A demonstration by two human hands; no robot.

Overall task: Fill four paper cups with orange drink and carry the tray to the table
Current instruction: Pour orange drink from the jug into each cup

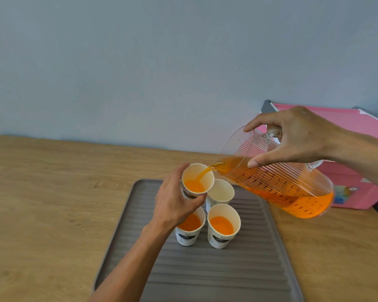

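My right hand [297,138] grips a clear ribbed measuring jug [279,182] of orange drink, tilted left. A thin stream runs from its spout into a paper cup [197,180] that my left hand [175,203] holds lifted above the grey ribbed tray [205,275]. That cup is partly filled. On the tray stand two cups holding orange drink, one at the near left [189,228] partly hidden by my left wrist, one at the near right [223,225]. Behind them an empty cup [220,191] stands upright.
The tray lies on a wooden counter [52,203] against a pale blue wall. A pink box [347,177] stands at the right behind the jug. A dark edge shows at the counter's far right.
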